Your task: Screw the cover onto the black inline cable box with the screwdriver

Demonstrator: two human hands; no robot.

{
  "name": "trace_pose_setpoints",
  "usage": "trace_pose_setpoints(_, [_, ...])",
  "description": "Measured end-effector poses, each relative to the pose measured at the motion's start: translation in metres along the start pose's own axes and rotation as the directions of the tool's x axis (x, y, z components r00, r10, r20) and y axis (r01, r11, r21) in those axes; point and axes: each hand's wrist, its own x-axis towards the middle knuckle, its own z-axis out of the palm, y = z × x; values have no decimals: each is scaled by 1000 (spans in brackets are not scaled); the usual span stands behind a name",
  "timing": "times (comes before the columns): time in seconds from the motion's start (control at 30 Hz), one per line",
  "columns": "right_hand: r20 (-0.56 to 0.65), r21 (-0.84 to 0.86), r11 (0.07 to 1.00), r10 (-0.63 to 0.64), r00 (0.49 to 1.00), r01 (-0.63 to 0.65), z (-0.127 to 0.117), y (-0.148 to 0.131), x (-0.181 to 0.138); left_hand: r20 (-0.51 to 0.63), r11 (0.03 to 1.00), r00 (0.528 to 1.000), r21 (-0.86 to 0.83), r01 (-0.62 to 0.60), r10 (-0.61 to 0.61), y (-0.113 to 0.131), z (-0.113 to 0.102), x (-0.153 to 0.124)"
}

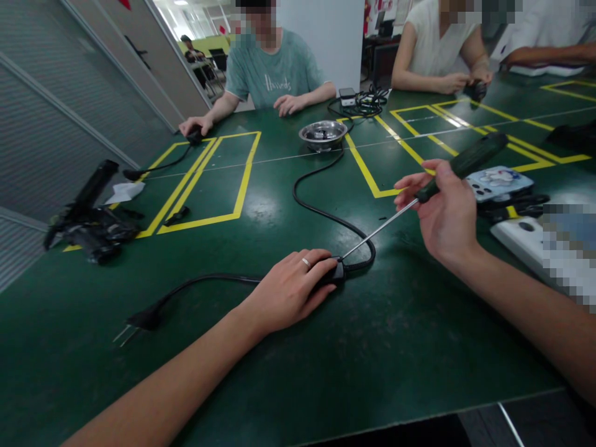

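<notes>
My left hand (291, 287) lies curled over a small black inline box (336, 272) on a black power cord (321, 211), pressing it to the green table (372, 347). A ring shows on one finger. My right hand (442, 214) grips the dark green handle of a screwdriver (459, 164). Its thin metal shaft slants down left, and the tip touches the box beside my left fingertips. The cord's two-pin plug (142, 320) lies at the left.
A metal bowl (323, 133) sits mid-table inside yellow tape lines. Black gear (90, 223) lies at the left edge; a phone (500, 183) and a white device (526, 239) sit at the right. Across the table, other people's hands rest near cables and a charger (347, 96).
</notes>
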Motion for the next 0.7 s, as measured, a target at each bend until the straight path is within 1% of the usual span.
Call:
trace_pose_setpoints(0.1, [46, 102, 995, 7, 999, -12, -4, 2, 4, 5, 1000, 1000, -5, 4, -4, 0, 0, 0])
trace_pose_setpoints(0.17, [19, 113, 993, -23, 1000, 21, -5, 5, 7, 15, 1000, 1000, -8, 10, -10, 0, 0, 1])
trace_pose_setpoints(0.27, [-54, 51, 996, -67, 996, 70, -5, 10, 9, 26, 1000, 999, -16, 19, -19, 0, -1, 1])
trace_pose_setpoints(0.33, [-68, 0, 995, -97, 993, 97, -3, 11, 9, 28, 1000, 999, -22, 22, -21, 1, -2, 1])
trace_pose_setpoints(0.37, [-56, -13, 995, -100, 993, 100, -3, 11, 9, 29, 999, 999, -26, 23, -22, 1, -2, 1])
trace_pose_setpoints(0.43, [-22, 11, 997, -81, 996, 81, -2, 10, 8, 30, 999, 999, -34, 24, -23, 1, -2, 0])
trace_pose_setpoints(0.57, [40, 149, 989, -17, 999, 11, -7, 10, 10, 32, 999, 999, -40, 31, -30, 1, -2, 0])
trace_pose_setpoints(0.63, [38, 145, 989, 0, 999, -5, -9, 10, 11, 32, 998, 999, -44, 38, -36, 1, -2, 0])
trace_pose_setpoints(0.7, [-2, 101, 995, 13, 1000, -13, -10, 11, 13, 31, 998, 999, -48, 40, -39, 1, -3, 0])
